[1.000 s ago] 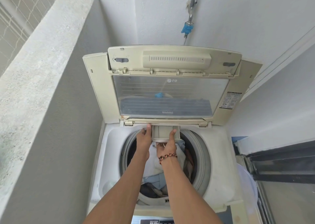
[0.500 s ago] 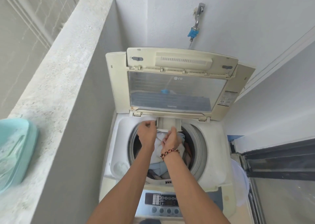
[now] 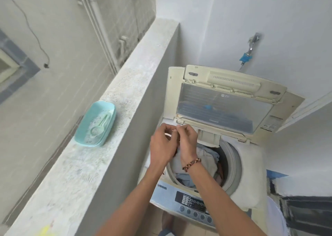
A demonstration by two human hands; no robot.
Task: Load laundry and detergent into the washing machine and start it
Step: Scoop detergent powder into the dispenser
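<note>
Laundry (image 3: pixel 204 156) half hidden by curled hands (blurred), possibly pinching something unclear

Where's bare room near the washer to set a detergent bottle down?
The concrete ledge is bare on both sides of the teal tub: the far stretch toward the wall corner and the near stretch toward the camera. The washer's drum is crowded with laundry, and both hands, left hand and right hand, hover over its rim.

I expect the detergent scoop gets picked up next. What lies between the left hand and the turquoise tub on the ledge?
In the head view, only bare speckled ledge top and its grey wall face separate the left hand from the turquoise tub.
</note>
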